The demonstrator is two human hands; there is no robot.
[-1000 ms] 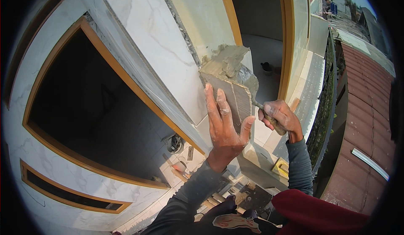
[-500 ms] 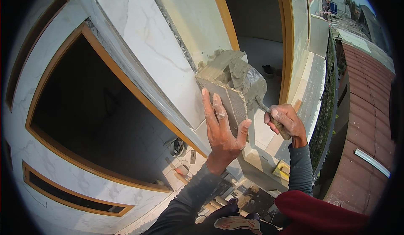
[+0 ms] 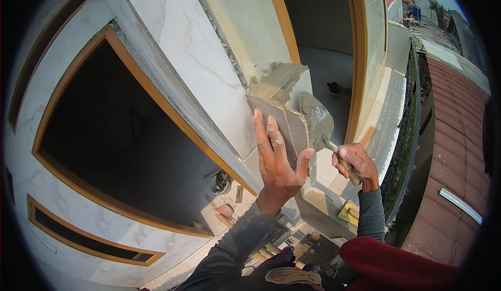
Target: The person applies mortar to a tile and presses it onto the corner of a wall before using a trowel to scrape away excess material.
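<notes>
My left hand (image 3: 280,167) lies flat with spread fingers against the grey back of a cut tile (image 3: 286,128), pressing it to the wall corner. Wet mortar (image 3: 279,82) coats the ledge just above the tile's upper edge. In my right hand (image 3: 358,164) is the handle of a trowel (image 3: 316,118), its blade smeared with grey mortar. That blade stands just right of the tile's edge, apart from the mortar on the ledge. Dusty grey residue marks the fingers of my left hand.
White marbled tiles (image 3: 180,46) cover the wall at left, around a wood-framed dark opening (image 3: 120,129). A bucket with tools (image 3: 220,182) stands on the floor below. A yellow float or sponge (image 3: 349,211) rests lower right. A reddish metal roof (image 3: 454,150) runs along the right.
The trowel blade has come away from the ledge toward the right and lower, leaving mortar spread there. My left hand keeps its place on the tile.
</notes>
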